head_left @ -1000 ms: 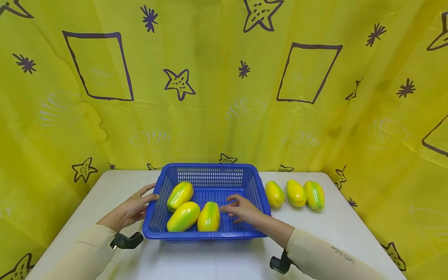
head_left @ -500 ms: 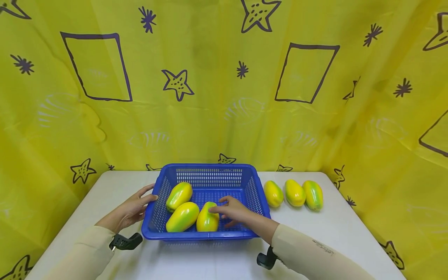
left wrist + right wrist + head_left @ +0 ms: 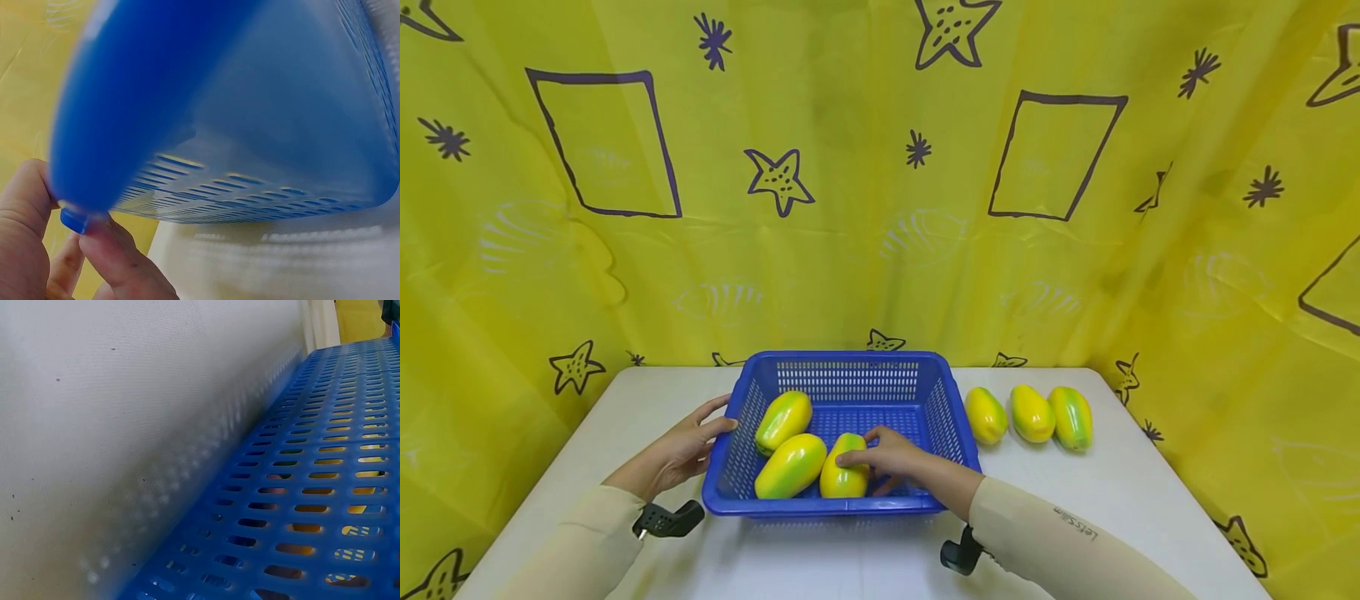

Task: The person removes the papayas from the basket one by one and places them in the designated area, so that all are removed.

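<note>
A blue plastic basket (image 3: 842,505) with slotted walls stands on the white table. My left hand (image 3: 681,450) grips its left rim; in the left wrist view, thumb and fingers pinch the rim (image 3: 119,125) from both sides. Inside the basket lie three glossy yellow-green papayas. My right hand (image 3: 895,460) reaches over the right side and grips the front-right papaya (image 3: 838,482), thumb across its top and fingers down its right side. Left of it lies another papaya (image 3: 790,467), with a third papaya (image 3: 784,419) behind that. The right wrist view shows the basket's slotted outer wall (image 3: 312,487), which mostly hides that hand.
Right of the basket, three more papayas stand in a row on the white table (image 3: 1037,483): a near one (image 3: 985,416), a middle one (image 3: 1032,413) and a far-right one (image 3: 1071,419). A yellow patterned curtain (image 3: 850,275) surrounds the table's back and sides.
My right hand has moved left and down inside the basket, from beside the front-right papaya to a hold on it. The left hand has stayed at the rim.
</note>
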`<state>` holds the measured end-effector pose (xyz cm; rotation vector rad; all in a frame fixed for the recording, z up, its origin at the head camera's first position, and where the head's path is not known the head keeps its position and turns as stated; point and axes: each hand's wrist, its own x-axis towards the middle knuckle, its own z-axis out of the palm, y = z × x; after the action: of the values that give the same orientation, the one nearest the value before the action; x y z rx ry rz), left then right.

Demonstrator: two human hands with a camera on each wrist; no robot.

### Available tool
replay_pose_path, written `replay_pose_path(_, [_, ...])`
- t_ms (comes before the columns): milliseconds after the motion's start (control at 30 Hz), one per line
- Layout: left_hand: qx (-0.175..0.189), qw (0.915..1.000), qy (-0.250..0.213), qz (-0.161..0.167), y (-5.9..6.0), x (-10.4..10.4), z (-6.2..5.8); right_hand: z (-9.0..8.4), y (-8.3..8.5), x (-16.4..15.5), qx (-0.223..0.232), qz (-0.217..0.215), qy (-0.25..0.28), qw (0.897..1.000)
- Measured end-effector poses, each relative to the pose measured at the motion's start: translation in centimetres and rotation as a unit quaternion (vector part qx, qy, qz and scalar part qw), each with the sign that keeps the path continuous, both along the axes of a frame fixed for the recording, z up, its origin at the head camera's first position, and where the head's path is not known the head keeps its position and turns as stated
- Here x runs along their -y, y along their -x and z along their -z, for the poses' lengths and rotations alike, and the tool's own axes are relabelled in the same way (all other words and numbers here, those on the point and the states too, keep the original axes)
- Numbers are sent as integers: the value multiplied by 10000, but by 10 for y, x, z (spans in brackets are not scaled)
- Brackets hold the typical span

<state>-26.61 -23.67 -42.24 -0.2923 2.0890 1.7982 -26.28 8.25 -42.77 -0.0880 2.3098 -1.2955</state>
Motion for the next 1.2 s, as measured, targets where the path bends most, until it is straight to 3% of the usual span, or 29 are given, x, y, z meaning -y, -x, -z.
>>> replay_pose_path(1200, [-6,10000,-70,37,-1,0,1,-2,3,-6,592,76,673,9959])
